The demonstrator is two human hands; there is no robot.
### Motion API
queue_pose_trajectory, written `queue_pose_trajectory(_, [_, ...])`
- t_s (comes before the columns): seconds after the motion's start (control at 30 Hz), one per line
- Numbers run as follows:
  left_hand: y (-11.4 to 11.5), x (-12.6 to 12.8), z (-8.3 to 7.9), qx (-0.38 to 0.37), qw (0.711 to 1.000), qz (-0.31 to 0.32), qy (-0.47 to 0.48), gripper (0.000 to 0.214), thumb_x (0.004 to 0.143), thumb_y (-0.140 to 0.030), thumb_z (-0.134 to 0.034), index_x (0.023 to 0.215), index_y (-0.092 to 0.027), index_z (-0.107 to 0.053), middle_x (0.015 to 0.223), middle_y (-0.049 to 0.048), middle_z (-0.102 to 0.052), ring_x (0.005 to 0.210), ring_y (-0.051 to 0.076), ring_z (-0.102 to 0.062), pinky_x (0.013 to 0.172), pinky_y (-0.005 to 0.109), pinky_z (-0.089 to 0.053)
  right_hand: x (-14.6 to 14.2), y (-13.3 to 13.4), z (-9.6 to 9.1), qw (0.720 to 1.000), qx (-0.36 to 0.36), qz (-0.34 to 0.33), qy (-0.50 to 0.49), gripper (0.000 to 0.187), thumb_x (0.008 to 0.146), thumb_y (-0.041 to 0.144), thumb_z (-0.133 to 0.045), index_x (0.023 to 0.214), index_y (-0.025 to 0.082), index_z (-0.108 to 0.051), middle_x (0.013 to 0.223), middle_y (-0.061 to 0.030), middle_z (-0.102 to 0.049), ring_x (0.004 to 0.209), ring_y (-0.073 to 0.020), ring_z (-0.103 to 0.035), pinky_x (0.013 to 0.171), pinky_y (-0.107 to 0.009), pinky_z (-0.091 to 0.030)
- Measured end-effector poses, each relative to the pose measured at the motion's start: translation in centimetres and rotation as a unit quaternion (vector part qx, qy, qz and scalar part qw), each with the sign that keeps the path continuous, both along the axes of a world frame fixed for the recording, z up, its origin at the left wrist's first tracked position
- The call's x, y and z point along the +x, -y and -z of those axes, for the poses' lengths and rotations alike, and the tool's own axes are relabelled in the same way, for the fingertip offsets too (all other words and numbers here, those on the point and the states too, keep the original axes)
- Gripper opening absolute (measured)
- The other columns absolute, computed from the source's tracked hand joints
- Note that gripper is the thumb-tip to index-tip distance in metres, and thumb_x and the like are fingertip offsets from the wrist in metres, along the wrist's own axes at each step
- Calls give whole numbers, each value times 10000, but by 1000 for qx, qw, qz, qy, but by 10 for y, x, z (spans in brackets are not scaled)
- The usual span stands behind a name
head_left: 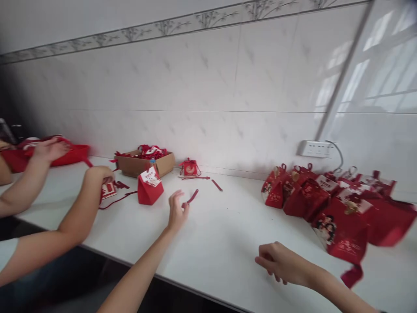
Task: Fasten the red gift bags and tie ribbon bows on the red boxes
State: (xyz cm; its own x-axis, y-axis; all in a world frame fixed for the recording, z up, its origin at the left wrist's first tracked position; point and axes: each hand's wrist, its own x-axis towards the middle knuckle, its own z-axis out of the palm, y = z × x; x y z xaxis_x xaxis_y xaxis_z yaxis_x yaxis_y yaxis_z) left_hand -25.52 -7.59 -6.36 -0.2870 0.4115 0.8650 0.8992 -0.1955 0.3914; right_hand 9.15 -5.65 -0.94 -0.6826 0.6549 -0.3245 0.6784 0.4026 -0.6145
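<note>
My left hand [177, 211] reaches out over the white counter [221, 243] and pinches the end of a short red ribbon strip [193, 196]. Just left of it stands a red gift box with a white tag [149, 188]. My right hand [282, 263] hovers low near the counter's front edge with its fingers curled in, and nothing shows in it. A heap of finished red gift boxes [335, 206] lies to its right.
A co-worker at the left has one hand [101, 174] on a small red card and the other [48, 149] on a red bag [73, 154]. A cardboard box of red pieces [145, 164], a small red box [190, 168] and a loose ribbon [216, 185] lie near the tiled wall. A socket [314, 148] is on the wall.
</note>
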Motion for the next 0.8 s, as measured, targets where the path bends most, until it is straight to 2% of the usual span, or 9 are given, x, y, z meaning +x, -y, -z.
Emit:
queue_pose_trajectory(0.07, [14,-37,-3,25,994,-88,57,376,768,-168,-476,1132,-151,-384,1225,189,-426,1226,296,-388,1007,509,-347,-28,-14,21,997,-30,22,-62,285,852,382,-398,649,187,-434,560,23,-498,402,-72,-431,390,-188,-343])
queue_pose_trajectory(0.17, [34,-80,-13,38,971,-192,134,509,743,-234,-533,1192,-142,-311,1316,215,-336,1303,327,-282,1061,550,-229,-54,-26,46,992,-2,91,-91,318,861,409,-354,650,189,-441,499,52,-416,333,-61,-340,326,-193,-273])
queue_pose_trajectory(0.3, [38,-109,-40,6,940,-260,219,670,712,-364,-611,1242,-142,-269,1337,231,-333,1313,368,-268,1026,591,-234,-59,-30,60,977,23,179,-115,351,856,446,-290,721,190,-488,502,56,-388,321,-78,-345,279,-193,-235])
queue_pose_trajectory(0.4, [21,-114,-59,-31,931,-263,253,729,659,-378,-677,1245,-169,-296,1342,194,-388,1307,329,-319,1054,534,-234,-55,-30,61,976,10,180,-122,355,835,471,-315,710,191,-495,483,61,-362,341,-82,-352,283,-183,-239])
queue_pose_trajectory(0.5, [2,-113,-68,-44,910,-276,306,739,644,-342,-697,1248,-182,-303,1363,188,-392,1313,314,-332,1060,509,-237,-52,-29,59,977,-10,177,-120,350,819,485,-343,701,193,-495,481,64,-355,347,-80,-350,280,-178,-236])
queue_pose_trajectory(0.57, [-3,-112,-67,-45,889,-287,354,651,660,-304,-680,1207,-174,-352,1322,201,-444,1275,340,-386,1039,546,-244,-52,-28,57,977,-15,170,-125,341,810,486,-365,689,192,-489,484,64,-359,346,-78,-352,274,-175,-234])
queue_pose_trajectory(0.67, [2,-113,-64,-37,870,-279,405,389,684,-271,-651,1021,-170,-485,1121,173,-597,1133,372,-521,1002,596,-259,-52,-28,56,977,-5,164,-137,331,810,470,-377,660,191,-476,474,61,-370,336,-73,-341,261,-170,-216])
queue_pose_trajectory(0.73, [7,-110,-65,-14,872,-260,414,260,708,-279,-623,921,-172,-520,1029,149,-635,1074,361,-560,991,573,-298,-52,-28,57,976,0,161,-145,326,814,455,-380,649,191,-476,463,62,-371,326,-70,-333,253,-166,-207])
queue_pose_trajectory(0.8, [9,-100,-70,20,884,-227,408,231,736,-302,-587,918,-172,-531,1041,142,-635,1068,329,-567,971,506,-364,-53,-28,58,976,-6,157,-151,325,820,450,-383,656,189,-487,453,67,-362,318,-67,-326,250,-162,-198])
